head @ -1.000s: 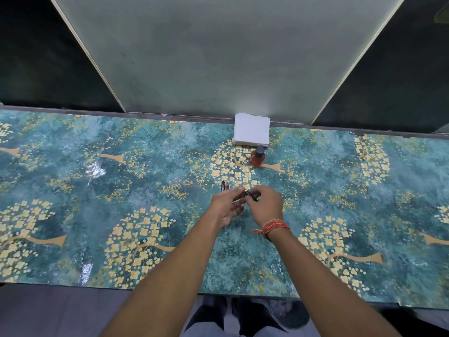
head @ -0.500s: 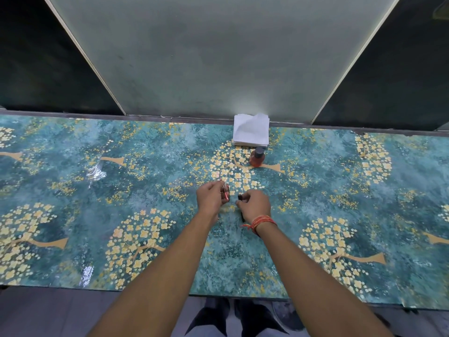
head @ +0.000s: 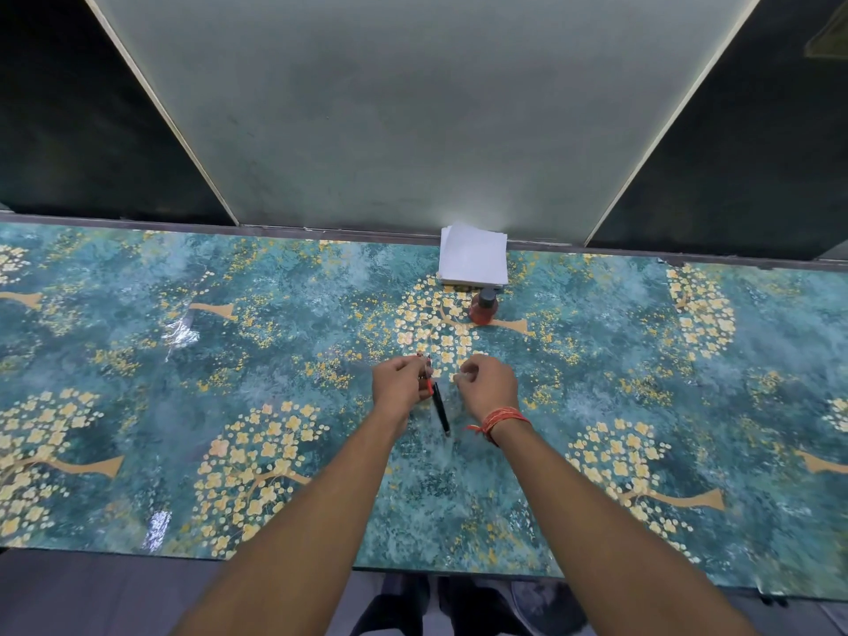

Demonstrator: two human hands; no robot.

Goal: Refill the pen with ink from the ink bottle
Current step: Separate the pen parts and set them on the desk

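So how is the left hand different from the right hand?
The left hand pinches a small red piece; the right hand has its fingers curled and seems to hold nothing. The right wrist wears an orange thread band; the left wrist is bare. The black pen part lies on the table closer to the left hand. Both hover side by side, well short of the ink bottle.
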